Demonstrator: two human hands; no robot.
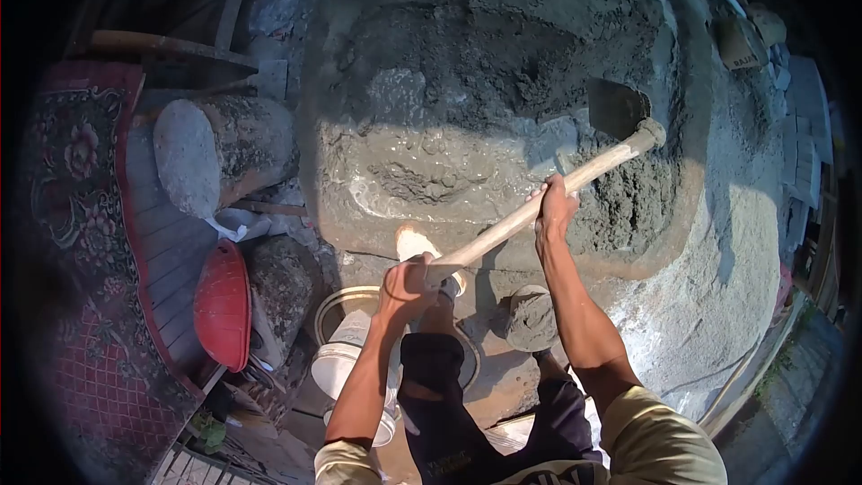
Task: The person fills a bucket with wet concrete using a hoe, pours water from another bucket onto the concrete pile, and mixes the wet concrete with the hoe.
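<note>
In your head view, both of your hands are closed around the long wooden handle of a hoe [512,226]. Your left hand [407,289] grips it close to its near end, just above your left knee, with the fingers wrapped over the wood. Your right hand [557,205] holds it farther up, nearer the metal head, its fingers curled around the shaft. The handle slants from your left hand up and to the right, and the dark hoe blade [618,108] sits at its far end, over the right side of a broad bed of wet mortar [422,162]. You cannot tell from this angle how deep the blade's edge goes, if at all. The far part of the mortar lies in shade and the near part in sunlight, its surface lumpy, with smoother wet patches.

Between your legs and the mortar, a small bucket [532,319] filled with grey mix stands near your right leg. A white bucket [337,366] is beside your left forearm. Farther left lie a red basin [223,305] and a patterned rug [85,162] over slatted boards. On the right, a pale grey heap [709,296] spreads just outside the bed's rim.
</note>
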